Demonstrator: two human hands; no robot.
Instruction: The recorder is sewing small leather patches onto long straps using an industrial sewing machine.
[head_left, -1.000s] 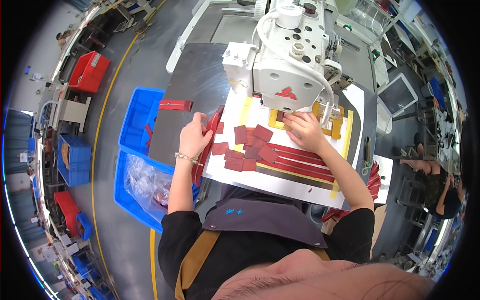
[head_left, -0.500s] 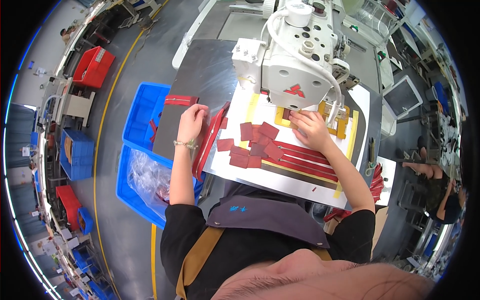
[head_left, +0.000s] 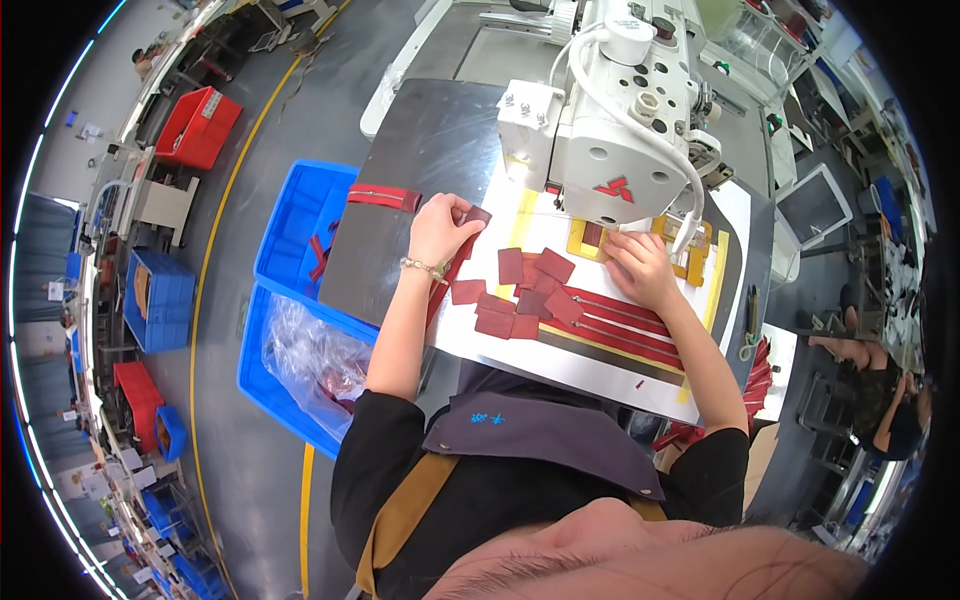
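Observation:
My left hand [head_left: 440, 238] pinches a dark red piece [head_left: 478, 215] at the left side of the white board [head_left: 470, 346], with a red strip running beneath the hand and wrist. My right hand [head_left: 641, 265] rests with bent, slightly separated fingers at the yellow frame [head_left: 577, 236] below the white sewing machine head [head_left: 628, 160]; a small red piece lies inside that frame. Between my hands several red squares [head_left: 510, 266] lie scattered, some on long red zipper strips [head_left: 640, 335]. Another red zipper piece [head_left: 383, 198] lies on the metal plate [head_left: 400, 140].
Two blue crates [head_left: 287, 230] stand left of the table, one with clear plastic bags. Red [head_left: 197, 125] and blue bins [head_left: 160, 305] line the aisle. A tray of tools [head_left: 745, 310] and red strips [head_left: 760, 390] are at the right. A seated person [head_left: 880, 400] is farther right.
My left hand has moved to the right and slightly up, now pinching a red piece. My right hand stays at the yellow frame. The whole view has shifted slightly.

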